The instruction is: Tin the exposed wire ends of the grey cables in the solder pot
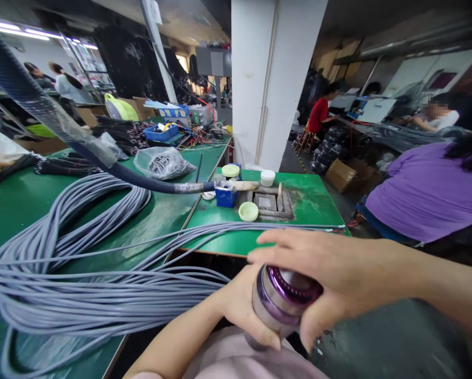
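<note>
Close to my body is a drinking bottle (264,310) with a shiny purple ring and cap (293,287), tilted in my hands. My left hand (241,300) is wrapped around its body from the left. From the right, my right hand (318,263) grips the cap, with the thumb below and the fingers over the top. The bottle's underside is hidden by my hand and clothing. Beyond my hands, the ends of grey cables (299,226) lie across the near edge of the green worktop (310,197).
A large coil of grey cable (81,284) covers the left table. A dark flexible hose (141,180) runs down to a blue box (224,197). Beside a square metal pot (265,202) lie a pale lid (248,211) and white tub (267,178). A person in purple (437,189) sits at right.
</note>
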{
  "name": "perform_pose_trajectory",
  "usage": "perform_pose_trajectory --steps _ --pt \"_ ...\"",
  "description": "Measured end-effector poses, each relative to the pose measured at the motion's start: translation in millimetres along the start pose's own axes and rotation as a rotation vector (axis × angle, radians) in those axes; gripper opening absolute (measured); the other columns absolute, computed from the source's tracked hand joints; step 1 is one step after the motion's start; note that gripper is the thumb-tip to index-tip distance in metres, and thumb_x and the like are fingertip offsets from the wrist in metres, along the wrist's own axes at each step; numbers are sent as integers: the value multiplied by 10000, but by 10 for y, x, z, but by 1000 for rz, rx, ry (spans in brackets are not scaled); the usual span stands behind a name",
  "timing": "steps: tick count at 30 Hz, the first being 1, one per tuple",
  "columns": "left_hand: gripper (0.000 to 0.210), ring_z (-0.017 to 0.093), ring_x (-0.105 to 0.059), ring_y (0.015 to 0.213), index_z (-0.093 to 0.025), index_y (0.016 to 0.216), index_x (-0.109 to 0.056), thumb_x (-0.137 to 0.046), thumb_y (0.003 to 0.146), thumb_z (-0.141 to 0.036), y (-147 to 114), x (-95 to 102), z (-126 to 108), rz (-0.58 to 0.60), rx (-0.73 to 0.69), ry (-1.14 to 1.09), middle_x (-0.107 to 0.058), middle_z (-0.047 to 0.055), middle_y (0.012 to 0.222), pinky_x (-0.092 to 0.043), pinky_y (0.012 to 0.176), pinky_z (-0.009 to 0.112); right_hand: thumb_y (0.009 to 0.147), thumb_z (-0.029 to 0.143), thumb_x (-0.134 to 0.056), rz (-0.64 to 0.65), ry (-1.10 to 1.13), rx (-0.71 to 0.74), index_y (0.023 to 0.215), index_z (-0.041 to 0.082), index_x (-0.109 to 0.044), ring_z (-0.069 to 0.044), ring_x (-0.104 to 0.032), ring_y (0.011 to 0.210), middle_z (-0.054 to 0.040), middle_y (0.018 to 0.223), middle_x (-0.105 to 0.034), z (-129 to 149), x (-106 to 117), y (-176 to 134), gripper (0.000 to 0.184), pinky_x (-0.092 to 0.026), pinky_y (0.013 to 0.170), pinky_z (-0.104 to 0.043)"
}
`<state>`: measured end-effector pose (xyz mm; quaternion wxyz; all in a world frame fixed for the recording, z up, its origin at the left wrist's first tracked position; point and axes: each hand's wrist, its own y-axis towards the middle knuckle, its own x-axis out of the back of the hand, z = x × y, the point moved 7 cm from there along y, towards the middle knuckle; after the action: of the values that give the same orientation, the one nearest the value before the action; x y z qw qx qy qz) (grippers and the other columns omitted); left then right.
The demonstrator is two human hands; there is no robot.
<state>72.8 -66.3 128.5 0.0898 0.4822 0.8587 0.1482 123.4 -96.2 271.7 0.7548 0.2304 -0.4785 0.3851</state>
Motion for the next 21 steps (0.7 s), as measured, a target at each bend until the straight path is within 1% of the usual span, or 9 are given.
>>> perform_pose_trajectory --steps 2,5,9,12,14,16,17,19,21 --pt "981 362 -575 1133 -161 1290 -501 -895 407 -323 -22 106 -2 -54 -18 36 -592 130 1236 -456 1001 505 760 282 -688 -2 -52 -70 1151 244 -611 -211 -600 955 -60 1097 -602 -120 -21 16 401 -485 815 -318" --pt "987 372 -533 1188 -180 1314 -481 -888 422 -301 -59 223 17 -102 -25 150 -565 117 1280 -423 1034 509 763 180 -656 99 -67 14 1087 243 -641 -209 -577 1033 -53 1195 -574 -114 -90 52 330 -466 886 -325" --pt "947 353 -558 1147 -185 1305 -483 -875 450 -300 -87 298 48 -146 1 158 -571 113 1275 -445 1005 502 787 245 -642 39 -43 -27 1164 215 -607 -207 -585 1004 -71 1177 -577 -187 4 129 380 -479 863 -336" --pt "974 351 -554 1144 -185 1316 -466 -875 441 -310 -105 322 53 -157 15 151 -559 113 1291 -439 1009 499 815 272 -620 94 39 65 1114 238 -633 -190 -583 1020 -46 1168 -579 -205 -18 181 301 -467 883 -323" --pt "961 347 -556 1136 -173 1305 -463 -873 447 -309 -129 360 76 -191 45 163 -567 117 1275 -441 1004 494 791 392 -651 43 53 37 1168 240 -604 -203 -577 1040 -44 1172 -562 -304 -9 215 409 -462 887 -324" --pt "943 338 -569 1105 -160 1284 -462 -875 450 -311 -158 412 125 -241 95 194 -581 123 1244 -460 977 488 736 490 -684 -7 -7 -77 1225 219 -559 -209 -594 951 -49 1095 -566 -459 -26 239 573 -473 834 -325" --pt "942 334 -573 1093 -158 1278 -460 -877 448 -314 -169 429 152 -251 112 208 -582 125 1236 -468 966 485 720 489 -699 8 -52 -122 1227 208 -551 -202 -596 882 -47 1046 -567 -514 -61 245 598 -475 791 -320" --pt "949 336 -571 1096 -159 1270 -468 -880 431 -325 -170 431 194 -229 111 214 -580 125 1240 -472 963 485 724 387 -712 108 -151 -136 1193 198 -559 -179 -571 771 -44 978 -564 -526 -161 251 529 -462 705 -305" --pt "949 346 -565 1120 -158 1262 -490 -881 415 -335 -145 391 222 -151 80 184 -580 126 1248 -463 983 488 739 248 -682 197 -244 -68 1132 195 -578 -166 -538 734 -49 955 -562 -414 -217 246 410 -439 662 -297"
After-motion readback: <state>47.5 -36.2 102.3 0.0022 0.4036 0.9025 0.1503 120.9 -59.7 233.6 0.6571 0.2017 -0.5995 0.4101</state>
